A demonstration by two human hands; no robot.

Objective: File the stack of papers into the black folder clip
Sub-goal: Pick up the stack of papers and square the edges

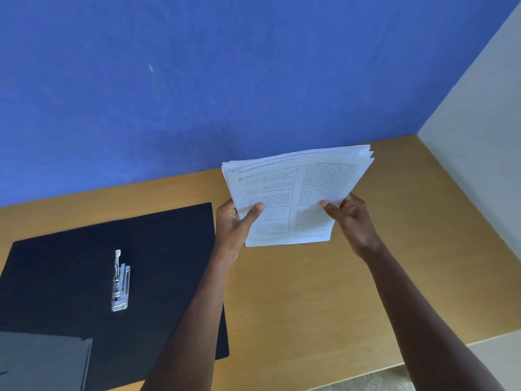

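A stack of printed white papers (298, 190) is held up above the wooden table, tilted toward me. My left hand (234, 227) grips its lower left edge, thumb on the front page. My right hand (352, 218) grips the lower right edge the same way. The black folder (70, 277) lies open and flat on the table to the left of the papers. Its silver metal clip (121, 283) stands near the folder's middle, with the lever raised.
The wooden table (324, 292) meets a blue wall (225, 80) at the back and a pale wall (479, 165) on the right. A grey flap or sheet (42, 359) lies over the folder's near left corner.
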